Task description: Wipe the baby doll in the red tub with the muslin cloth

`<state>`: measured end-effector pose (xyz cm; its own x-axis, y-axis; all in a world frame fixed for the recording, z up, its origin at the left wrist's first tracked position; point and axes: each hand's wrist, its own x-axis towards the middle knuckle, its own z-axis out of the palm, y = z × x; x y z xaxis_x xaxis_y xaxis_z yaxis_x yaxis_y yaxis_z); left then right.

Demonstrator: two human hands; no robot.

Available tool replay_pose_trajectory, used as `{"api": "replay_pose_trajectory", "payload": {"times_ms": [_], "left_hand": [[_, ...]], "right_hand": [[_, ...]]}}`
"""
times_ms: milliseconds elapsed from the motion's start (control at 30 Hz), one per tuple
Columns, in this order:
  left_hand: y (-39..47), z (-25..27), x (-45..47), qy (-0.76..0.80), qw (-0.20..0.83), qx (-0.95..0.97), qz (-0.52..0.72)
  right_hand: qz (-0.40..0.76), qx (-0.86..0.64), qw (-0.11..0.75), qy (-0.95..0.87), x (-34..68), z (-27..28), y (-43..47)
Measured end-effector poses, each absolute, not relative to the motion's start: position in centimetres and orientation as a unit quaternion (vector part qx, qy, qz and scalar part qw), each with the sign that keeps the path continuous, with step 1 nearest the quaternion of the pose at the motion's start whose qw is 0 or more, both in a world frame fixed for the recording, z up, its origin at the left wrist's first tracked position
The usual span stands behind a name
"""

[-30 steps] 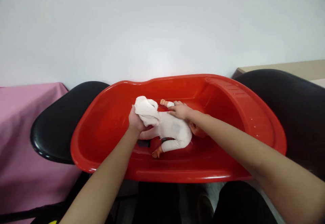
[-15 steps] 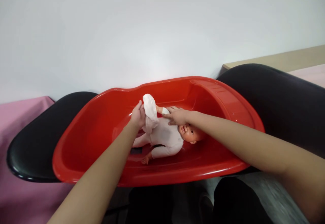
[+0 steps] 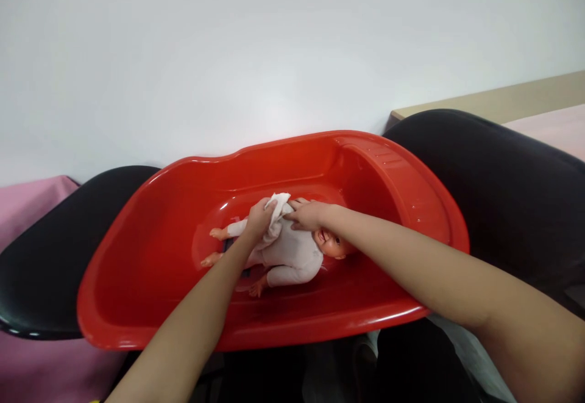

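Note:
A baby doll (image 3: 292,244) in a pale long-sleeved body lies on its back inside a red baby bathtub (image 3: 137,256), its head to the right and bare feet to the left. Bunched in my left hand (image 3: 259,217) is a white cloth (image 3: 278,205), pressed over the end of the doll's far arm. My right hand (image 3: 307,214) is closed around that same arm near the shoulder, above the chest; the arm is mostly hidden by the cloth and my fingers. The near arm lies along the doll's side with its hand bare.
Black padded seats (image 3: 50,256) flank the tub, the right one (image 3: 512,202) larger. Pink cloth (image 3: 36,205) drapes a surface at the far left. A white wall (image 3: 274,55) rises behind the tub. A beige ledge (image 3: 493,101) runs along the back right.
My left hand has brought the cloth down and right onto the doll's far arm, where the cloth stood raised before. The doll's feet now show, and the view has shifted slightly.

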<state>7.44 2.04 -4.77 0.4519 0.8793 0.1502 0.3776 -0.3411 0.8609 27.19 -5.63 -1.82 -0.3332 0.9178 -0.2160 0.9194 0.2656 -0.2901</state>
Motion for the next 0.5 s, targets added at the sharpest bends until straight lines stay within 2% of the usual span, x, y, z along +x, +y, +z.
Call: {"api": "replay_pose_trajectory", "payload": {"times_ms": [167, 333, 500], "left_hand": [[2.0, -4.5, 7.3, 0.459, 0.315, 0.774, 0.300], [2.3, -4.3, 6.4, 0.347, 0.324, 0.845, 0.244], [3.0, -5.1, 6.2, 0.351, 0.244, 0.889, 0.163]], "right_hand": [[-0.218, 0.573, -0.034, 0.789, 27.3, -1.4, -6.0], [-0.230, 0.575, -0.047, 0.784, 27.8, -1.0, -6.0], [-0.219, 0.585, -0.053, 0.779, 27.7, -0.8, -6.0]]}}
